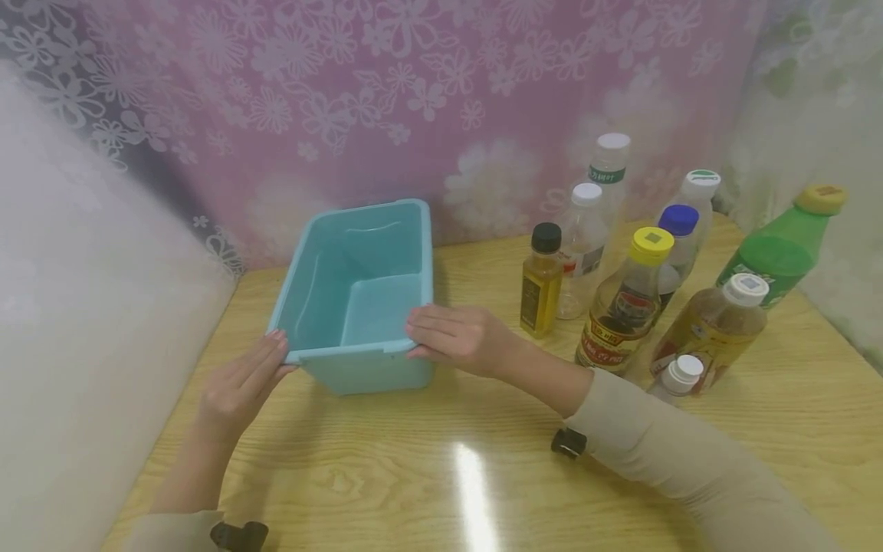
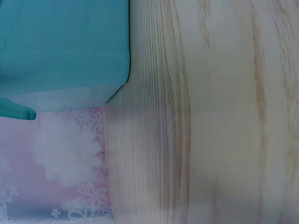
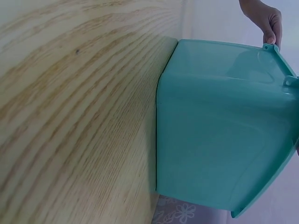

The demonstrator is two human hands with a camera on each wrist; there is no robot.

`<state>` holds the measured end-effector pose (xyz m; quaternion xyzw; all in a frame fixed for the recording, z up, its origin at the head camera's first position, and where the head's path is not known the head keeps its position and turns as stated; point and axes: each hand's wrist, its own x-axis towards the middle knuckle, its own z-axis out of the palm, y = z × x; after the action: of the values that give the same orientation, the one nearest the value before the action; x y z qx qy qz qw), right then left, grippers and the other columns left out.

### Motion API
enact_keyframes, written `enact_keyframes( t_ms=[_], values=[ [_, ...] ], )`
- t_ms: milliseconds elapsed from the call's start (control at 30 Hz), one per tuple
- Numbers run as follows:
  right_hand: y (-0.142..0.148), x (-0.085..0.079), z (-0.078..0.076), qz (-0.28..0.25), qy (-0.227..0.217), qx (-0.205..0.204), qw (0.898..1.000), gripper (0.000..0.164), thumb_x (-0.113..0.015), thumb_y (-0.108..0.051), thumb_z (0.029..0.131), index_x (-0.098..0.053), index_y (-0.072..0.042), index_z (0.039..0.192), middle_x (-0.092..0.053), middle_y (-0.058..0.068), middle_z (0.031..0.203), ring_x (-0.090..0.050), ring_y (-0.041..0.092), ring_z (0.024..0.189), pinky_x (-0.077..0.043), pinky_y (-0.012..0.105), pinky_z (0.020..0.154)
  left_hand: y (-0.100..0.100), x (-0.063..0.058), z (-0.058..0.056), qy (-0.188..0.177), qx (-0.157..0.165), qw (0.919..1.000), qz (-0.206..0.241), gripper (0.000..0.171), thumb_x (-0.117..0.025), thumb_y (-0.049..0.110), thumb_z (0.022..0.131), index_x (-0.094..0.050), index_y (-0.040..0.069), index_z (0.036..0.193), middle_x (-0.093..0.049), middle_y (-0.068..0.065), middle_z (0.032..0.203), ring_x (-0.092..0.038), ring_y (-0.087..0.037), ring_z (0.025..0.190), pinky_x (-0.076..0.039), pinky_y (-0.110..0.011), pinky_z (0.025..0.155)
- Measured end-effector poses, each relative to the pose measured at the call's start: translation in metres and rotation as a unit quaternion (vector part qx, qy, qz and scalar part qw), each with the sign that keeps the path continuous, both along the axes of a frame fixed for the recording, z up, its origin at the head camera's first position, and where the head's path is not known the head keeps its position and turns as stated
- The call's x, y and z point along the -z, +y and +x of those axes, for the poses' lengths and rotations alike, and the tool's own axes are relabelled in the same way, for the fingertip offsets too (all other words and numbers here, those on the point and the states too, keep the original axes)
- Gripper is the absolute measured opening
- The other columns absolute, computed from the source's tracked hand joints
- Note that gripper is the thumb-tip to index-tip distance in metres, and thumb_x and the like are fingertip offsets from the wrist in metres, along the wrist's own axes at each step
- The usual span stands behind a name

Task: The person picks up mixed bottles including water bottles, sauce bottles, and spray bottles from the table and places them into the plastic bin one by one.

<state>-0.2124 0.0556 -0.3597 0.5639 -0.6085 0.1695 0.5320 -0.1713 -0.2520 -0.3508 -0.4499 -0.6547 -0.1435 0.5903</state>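
A light-blue plastic storage bin (image 1: 372,372) stands upright on the wooden table, its inside bare in the head view. My left hand (image 1: 241,383) grips the rim at the near left corner, fingers over the edge and thumb below; the right wrist view shows this left hand (image 3: 265,21) pinching the corner. My right hand (image 1: 458,337) holds the rim at the near right corner, fingers laid over the top. Its thumb is hidden. In the left wrist view only the bin's side wall (image 2: 65,42) and the tabletop show, with no hand plainly visible.
To the right stand several bottles: a small oil bottle (image 1: 541,284) with a black cap, a yellow-capped bottle (image 1: 621,314), a white-capped drink bottle (image 1: 713,330) and a green bottle (image 1: 779,245). A flowered curtain (image 1: 414,115) hangs behind; a white wall (image 1: 90,268) is left.
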Motion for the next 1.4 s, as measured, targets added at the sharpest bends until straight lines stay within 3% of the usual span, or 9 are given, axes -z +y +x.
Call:
enact_keyframes(
  t_ms=[500, 833, 1400],
  values=[
    [0.017, 0.001, 0.012, 0.002, -0.047, 0.008, 0.999, 0.029, -0.071, -0.027, 0.086, -0.073, -0.001, 0.096, -0.074, 0.009, 0.091, -0.071, 0.019, 0.089, -0.059, 0.028, 0.084, 0.013, 0.006, -0.006, 0.026, 0.032, 0.9990, 0.018, 0.023, -0.068, 0.017, 0.085, -0.072, -0.005, 0.087, -0.070, -0.022, 0.076, -0.069, -0.033, 0.061, -0.060, -0.035, 0.056],
    [0.025, 0.001, 0.017, -0.001, -0.038, -0.002, 0.999, 0.028, -0.068, -0.027, 0.088, -0.073, 0.000, 0.094, -0.074, 0.010, 0.090, -0.071, 0.020, 0.087, -0.061, 0.029, 0.080, 0.022, 0.008, -0.004, 0.033, 0.047, 0.9979, 0.029, 0.022, -0.069, 0.016, 0.085, -0.072, -0.006, 0.084, -0.069, -0.023, 0.073, -0.068, -0.033, 0.058, -0.059, -0.036, 0.052],
    [0.038, -0.003, 0.025, -0.001, -0.031, -0.004, 1.000, 0.027, -0.065, -0.024, 0.091, -0.073, 0.002, 0.092, -0.074, 0.011, 0.090, -0.072, 0.021, 0.086, -0.061, 0.031, 0.078, 0.035, 0.019, -0.003, 0.033, 0.052, 0.9965, 0.056, 0.020, -0.071, 0.013, 0.083, -0.072, -0.008, 0.081, -0.069, -0.024, 0.075, -0.069, -0.034, 0.064, -0.062, -0.037, 0.065]
  ],
)
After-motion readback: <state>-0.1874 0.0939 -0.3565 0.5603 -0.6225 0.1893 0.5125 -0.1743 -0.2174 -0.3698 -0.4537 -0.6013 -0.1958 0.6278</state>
